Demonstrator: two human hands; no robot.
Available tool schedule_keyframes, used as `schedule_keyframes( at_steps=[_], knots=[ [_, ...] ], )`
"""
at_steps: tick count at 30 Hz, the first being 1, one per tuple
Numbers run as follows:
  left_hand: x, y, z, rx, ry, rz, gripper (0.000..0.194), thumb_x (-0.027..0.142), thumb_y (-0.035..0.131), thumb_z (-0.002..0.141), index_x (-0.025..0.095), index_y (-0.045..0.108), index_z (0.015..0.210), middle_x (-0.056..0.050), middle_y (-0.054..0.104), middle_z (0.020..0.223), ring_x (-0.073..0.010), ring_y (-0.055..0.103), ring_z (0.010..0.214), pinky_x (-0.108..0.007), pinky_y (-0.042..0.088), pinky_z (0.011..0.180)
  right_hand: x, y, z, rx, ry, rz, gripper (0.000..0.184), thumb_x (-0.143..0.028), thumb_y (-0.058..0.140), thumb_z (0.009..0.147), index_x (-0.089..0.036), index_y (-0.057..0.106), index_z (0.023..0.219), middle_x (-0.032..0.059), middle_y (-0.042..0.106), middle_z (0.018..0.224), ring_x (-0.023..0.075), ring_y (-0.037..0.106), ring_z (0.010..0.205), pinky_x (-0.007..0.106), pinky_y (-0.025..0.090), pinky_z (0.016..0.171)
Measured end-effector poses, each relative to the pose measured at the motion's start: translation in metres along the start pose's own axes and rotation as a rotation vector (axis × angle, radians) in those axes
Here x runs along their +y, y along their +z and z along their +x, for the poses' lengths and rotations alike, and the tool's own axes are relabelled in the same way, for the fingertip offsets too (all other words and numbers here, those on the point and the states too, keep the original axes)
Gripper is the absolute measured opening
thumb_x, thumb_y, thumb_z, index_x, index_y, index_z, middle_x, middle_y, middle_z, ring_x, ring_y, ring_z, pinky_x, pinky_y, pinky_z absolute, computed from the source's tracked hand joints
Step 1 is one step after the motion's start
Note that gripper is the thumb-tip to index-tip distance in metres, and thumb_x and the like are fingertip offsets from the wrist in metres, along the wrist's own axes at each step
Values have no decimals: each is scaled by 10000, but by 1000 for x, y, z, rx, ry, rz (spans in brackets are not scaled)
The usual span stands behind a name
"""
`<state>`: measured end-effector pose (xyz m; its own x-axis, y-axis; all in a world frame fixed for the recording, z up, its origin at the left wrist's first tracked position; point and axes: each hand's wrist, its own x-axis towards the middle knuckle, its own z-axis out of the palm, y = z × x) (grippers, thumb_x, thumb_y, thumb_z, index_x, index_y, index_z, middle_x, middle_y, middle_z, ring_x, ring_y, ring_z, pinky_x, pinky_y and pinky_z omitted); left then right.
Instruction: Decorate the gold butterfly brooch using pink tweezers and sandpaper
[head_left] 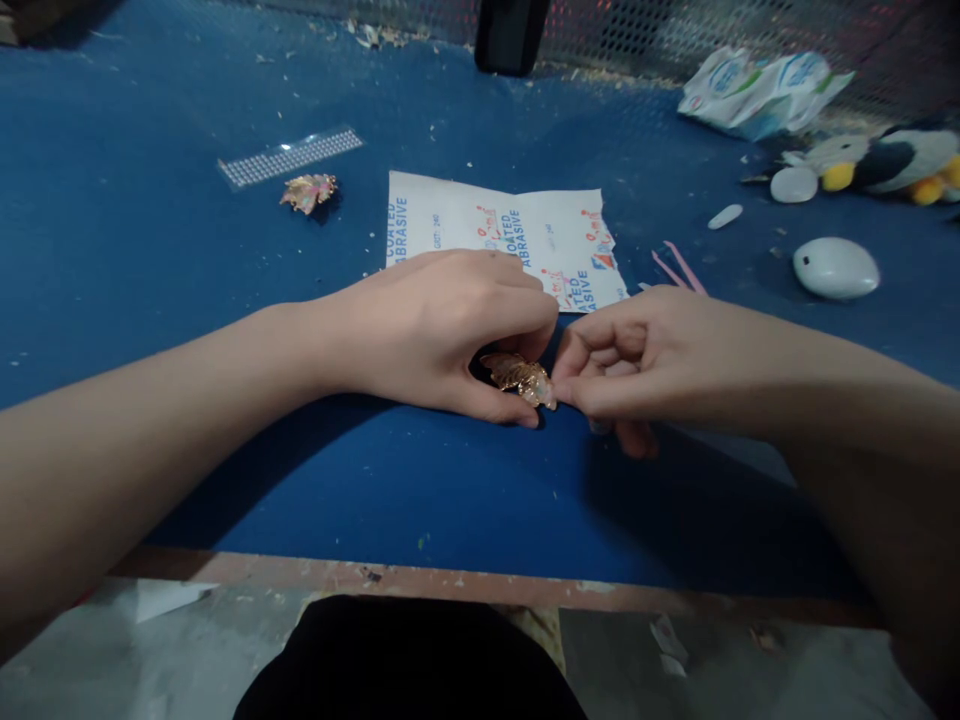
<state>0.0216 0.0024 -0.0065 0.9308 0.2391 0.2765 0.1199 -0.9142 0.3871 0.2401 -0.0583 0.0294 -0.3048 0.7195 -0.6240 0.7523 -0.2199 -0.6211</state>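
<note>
The gold ornament (521,378) is low over the blue tabletop (450,500), between your two hands, its frilled edges catching the light and a pale patch showing near its right end. Your left hand (450,325) curls around it, thumb along the near side and fingers bent on the far side; you cannot tell from this view how firmly that hand grips. Your right hand (630,355) has its thumb and forefinger pinched together on the ornament's right tip, with the other fingers loosely folded beneath.

Just beyond your knuckles lies a creased sheet of abrasive paper (495,215), printed back up and partly covered by your left hand. Pink tweezers (679,268) lie just behind your right hand. To the left of the sheet sits a second gold ornament (307,193) with pink on it, close to a clear strip of small beads (292,157).

Off to your right are a rounded white object with a dark spot (836,268), two smaller white ovals (793,185), a plush toy (892,165) and a crumpled packet (761,92). A black device (511,35) stands by the perforated panel (637,40) at the back.
</note>
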Motion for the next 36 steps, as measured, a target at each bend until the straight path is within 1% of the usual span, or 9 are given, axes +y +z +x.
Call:
schedule_keyframes(
  at_steps=[7, 9, 13, 16, 21, 26, 29, 36],
  knots=[
    [1, 0, 1, -13, -15, -19, 266, 466, 727, 876, 217, 637, 855, -51, 685, 841, -203, 614, 775, -320, 390, 683, 2, 0, -2, 31, -15, -8, 69, -253, 680, 799, -205, 729, 798, 13, 675, 514, 173, 664, 447, 239, 453, 419],
    [0, 0, 1, -9, -17, -28, 268, 471, 729, 874, 219, 637, 862, -52, 685, 844, -202, 612, 777, -318, 387, 679, 1, -1, -1, 25, -26, 15, 76, -267, 694, 801, -204, 738, 798, 18, 690, 542, 174, 675, 461, 239, 479, 426],
    [0, 0, 0, 1, -5, -36, 273, 478, 726, 880, 225, 623, 862, -48, 686, 841, -199, 605, 774, -312, 386, 681, 0, -5, -1, -39, -64, 55, 115, -308, 725, 805, -203, 765, 831, 38, 741, 646, 186, 708, 508, 260, 557, 468],
    [0, 0, -1, -3, -7, -26, 271, 472, 721, 887, 222, 620, 867, -48, 687, 840, -199, 606, 783, -308, 384, 688, 0, -6, 0, -42, -61, 64, 118, -312, 731, 802, -203, 767, 832, 46, 758, 694, 186, 712, 514, 269, 577, 479],
    [0, -1, 0, -10, -15, -25, 282, 470, 727, 883, 210, 619, 867, -49, 680, 852, -194, 600, 776, -308, 379, 686, -3, -2, 1, -33, -2, 96, 78, -263, 772, 736, -207, 737, 778, 28, 741, 672, 180, 706, 501, 255, 570, 474],
    [0, -1, 0, -16, -18, -9, 308, 481, 743, 872, 199, 620, 865, -49, 675, 853, -186, 589, 773, -298, 375, 686, -7, 0, -1, 6, 62, 61, 62, -228, 759, 712, -195, 731, 756, 18, 718, 645, 167, 697, 495, 233, 545, 468],
    [0, 0, 1, -12, -13, -8, 328, 498, 741, 875, 189, 632, 875, -57, 672, 854, -187, 583, 775, -300, 376, 688, -8, 2, -1, 22, 60, 62, 57, -224, 748, 708, -193, 732, 753, 15, 703, 625, 161, 684, 488, 232, 538, 464],
    [1, 0, 0, -9, -38, -30, 297, 476, 743, 862, 196, 643, 862, -56, 669, 843, -201, 602, 789, -313, 362, 681, -4, 2, 0, 49, 35, 33, 72, -254, 728, 712, -197, 734, 756, 13, 676, 588, 171, 677, 477, 243, 525, 466]
  ],
)
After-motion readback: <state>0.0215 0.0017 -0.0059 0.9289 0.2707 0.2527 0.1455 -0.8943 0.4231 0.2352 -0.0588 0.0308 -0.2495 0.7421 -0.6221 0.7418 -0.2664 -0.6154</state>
